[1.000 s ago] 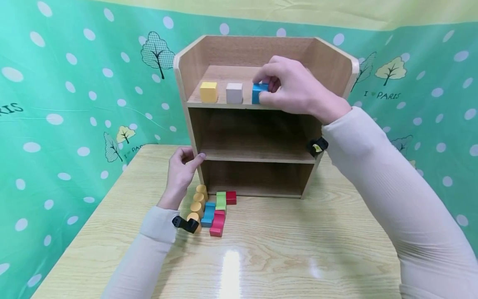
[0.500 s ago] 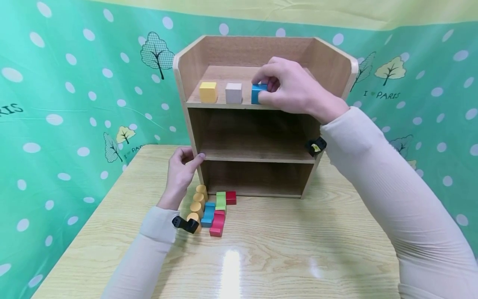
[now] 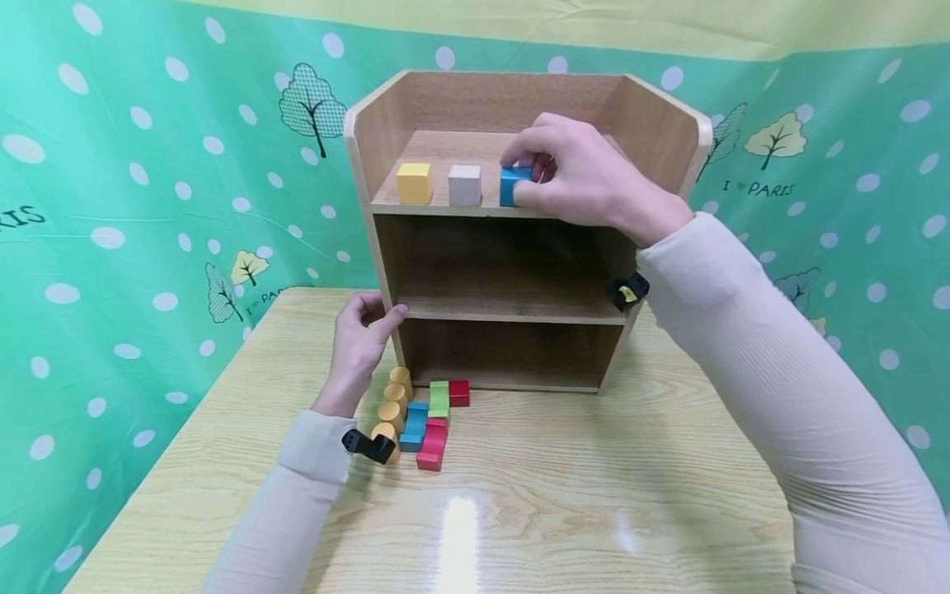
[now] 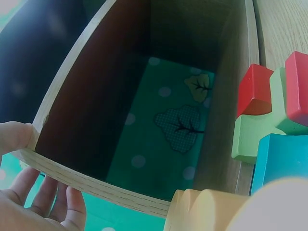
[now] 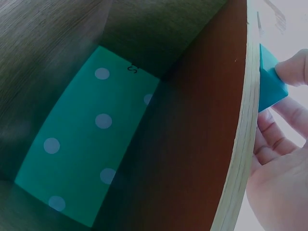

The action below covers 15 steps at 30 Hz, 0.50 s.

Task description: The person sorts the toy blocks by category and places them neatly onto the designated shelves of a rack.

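On the top shelf of a small wooden shelf unit (image 3: 512,317), my right hand (image 3: 586,177) pinches a blue cube (image 3: 510,188) between thumb and fingers. The right wrist view shows the same blue block (image 5: 270,82) at the shelf's front edge, thumb on one face. To its left on that shelf stand a white cube (image 3: 465,186) and a yellow cube (image 3: 414,183), spaced apart in a row. Lower down, my left hand (image 3: 359,342) grips the unit's left side panel, its thumb (image 4: 17,136) on the front edge by the middle shelf and its fingers behind.
By the unit's lower left front, several yellow cylinders (image 3: 391,412) stand in a line on the table (image 3: 564,495). Beside them lie a blue curved block (image 3: 414,427), a pink one (image 3: 433,445), a green one (image 3: 439,399) and a red block (image 3: 459,393). A dotted cloth hangs behind.
The right hand and the blue cube have shifted very slightly left within the first half second, then stayed still. The left hand has not moved.
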{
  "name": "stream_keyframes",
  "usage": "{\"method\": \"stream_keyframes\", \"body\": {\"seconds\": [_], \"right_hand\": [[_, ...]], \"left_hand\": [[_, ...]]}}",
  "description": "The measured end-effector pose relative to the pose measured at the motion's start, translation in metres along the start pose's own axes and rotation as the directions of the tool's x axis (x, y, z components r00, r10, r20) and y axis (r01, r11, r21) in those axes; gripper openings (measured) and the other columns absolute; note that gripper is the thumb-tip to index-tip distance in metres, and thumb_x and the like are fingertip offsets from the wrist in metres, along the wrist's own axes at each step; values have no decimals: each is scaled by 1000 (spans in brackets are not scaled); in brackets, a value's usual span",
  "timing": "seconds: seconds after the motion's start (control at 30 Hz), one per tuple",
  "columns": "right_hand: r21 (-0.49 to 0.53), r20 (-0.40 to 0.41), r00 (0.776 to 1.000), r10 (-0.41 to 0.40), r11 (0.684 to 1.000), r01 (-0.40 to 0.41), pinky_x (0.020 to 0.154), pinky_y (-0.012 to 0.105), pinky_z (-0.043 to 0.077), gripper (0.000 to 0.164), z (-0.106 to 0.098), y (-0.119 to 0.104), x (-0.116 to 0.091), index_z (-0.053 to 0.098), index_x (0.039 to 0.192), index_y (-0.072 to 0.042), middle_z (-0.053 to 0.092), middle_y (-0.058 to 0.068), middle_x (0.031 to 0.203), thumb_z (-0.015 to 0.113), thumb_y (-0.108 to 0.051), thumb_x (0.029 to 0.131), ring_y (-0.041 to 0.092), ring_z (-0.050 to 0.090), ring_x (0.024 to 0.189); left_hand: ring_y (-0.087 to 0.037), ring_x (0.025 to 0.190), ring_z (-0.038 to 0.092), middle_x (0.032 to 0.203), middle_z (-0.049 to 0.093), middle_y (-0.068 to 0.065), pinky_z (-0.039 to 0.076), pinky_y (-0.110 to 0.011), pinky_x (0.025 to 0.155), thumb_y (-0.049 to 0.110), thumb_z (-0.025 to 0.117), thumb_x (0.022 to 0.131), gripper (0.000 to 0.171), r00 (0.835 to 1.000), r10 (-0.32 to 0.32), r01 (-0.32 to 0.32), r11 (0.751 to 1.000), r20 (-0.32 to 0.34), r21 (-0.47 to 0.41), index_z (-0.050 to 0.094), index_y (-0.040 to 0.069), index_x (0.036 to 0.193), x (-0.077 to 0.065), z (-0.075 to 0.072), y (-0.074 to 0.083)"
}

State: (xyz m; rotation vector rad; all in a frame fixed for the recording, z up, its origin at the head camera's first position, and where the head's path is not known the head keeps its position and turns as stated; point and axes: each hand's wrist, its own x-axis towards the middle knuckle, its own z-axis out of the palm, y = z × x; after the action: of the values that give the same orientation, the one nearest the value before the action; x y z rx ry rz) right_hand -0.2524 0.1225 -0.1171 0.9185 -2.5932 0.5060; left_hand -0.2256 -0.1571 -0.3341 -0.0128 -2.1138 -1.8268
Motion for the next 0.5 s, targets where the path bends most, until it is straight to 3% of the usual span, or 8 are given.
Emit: {"method": "stream_keyframes", "body": {"seconds": [0.5], "right_hand": [[101, -62, 997, -38, 994, 44, 79, 26, 42, 33, -4, 5, -7, 66, 115, -11, 52, 1, 100, 59, -27, 88, 11, 50, 84]], "left_hand": [[-22, 105, 49, 114, 54, -9, 43, -36, 90, 26, 71, 87, 41, 1000, 6, -6, 1000, 5, 2, 53, 3, 117, 0, 0, 0]]}}
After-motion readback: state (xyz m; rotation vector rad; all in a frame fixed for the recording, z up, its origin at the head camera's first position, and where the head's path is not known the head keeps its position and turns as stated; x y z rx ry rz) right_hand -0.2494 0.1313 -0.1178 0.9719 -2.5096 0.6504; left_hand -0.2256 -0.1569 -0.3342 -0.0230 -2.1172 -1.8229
